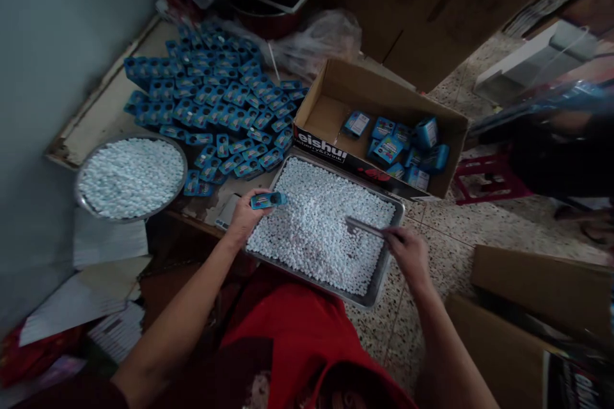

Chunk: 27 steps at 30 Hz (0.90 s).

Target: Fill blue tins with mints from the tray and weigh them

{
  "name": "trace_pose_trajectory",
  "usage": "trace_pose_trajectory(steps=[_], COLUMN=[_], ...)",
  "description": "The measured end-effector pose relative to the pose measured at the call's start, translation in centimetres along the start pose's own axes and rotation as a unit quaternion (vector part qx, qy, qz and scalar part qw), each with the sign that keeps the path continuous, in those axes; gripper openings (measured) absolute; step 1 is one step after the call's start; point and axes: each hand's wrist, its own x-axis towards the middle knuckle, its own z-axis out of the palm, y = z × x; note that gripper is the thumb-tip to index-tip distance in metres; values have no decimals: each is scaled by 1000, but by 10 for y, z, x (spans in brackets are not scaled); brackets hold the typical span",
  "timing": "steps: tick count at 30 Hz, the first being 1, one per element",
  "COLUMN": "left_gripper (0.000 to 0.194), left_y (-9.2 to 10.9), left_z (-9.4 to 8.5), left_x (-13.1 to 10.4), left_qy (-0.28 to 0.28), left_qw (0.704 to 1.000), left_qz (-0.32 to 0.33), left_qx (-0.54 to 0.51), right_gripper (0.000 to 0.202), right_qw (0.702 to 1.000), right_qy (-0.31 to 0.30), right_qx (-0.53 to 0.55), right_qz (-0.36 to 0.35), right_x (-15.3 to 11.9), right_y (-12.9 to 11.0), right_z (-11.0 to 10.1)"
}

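Observation:
My left hand point(244, 217) is closed around a small blue box point(267, 200) with a dark opening on its face, held over the left edge of a metal tray point(399, 223). White and pale blue pellets point(321, 223) fill the tray, heaped in the middle. My right hand point(407, 252) grips a thin metal scoop point(363, 226) by its handle. The scoop's far end rests in or just above the pellets on the tray's right side; its exact contact is hard to make out.
Rows of similar blue boxes point(215, 99) cover the table behind. A round metal bowl of pellets point(182, 186) stands at left. A cardboard carton point(330, 86) behind the tray holds several blue packs point(387, 148). At far right is a person's dark clothing point(561, 153), beside a red stool point(489, 177).

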Motion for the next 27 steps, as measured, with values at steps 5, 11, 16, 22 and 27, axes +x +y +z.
trace_pose_trajectory(steps=[5,11,16,22,27], left_gripper=[48,44,45,39,29], left_y=[-18,-36,-27,24,61], left_z=[-34,-19,-36,-36,10], left_x=[32,62,58,46,43], left_qy=[118,126,96,-21,-137], left_qw=[989,983,979,988,957], left_qz=[12,-17,-6,26,119], left_qx=[88,133,178,149,226], right_gripper=[44,50,47,34,31], right_qw=[991,982,973,957,923], right_qy=[6,-41,-65,-97,-132], right_qx=[9,139,184,240,339], right_qz=[132,120,123,135,122], right_x=[-21,-11,11,10,27], right_y=[123,91,51,36,-17], right_z=[5,114,166,89,55])
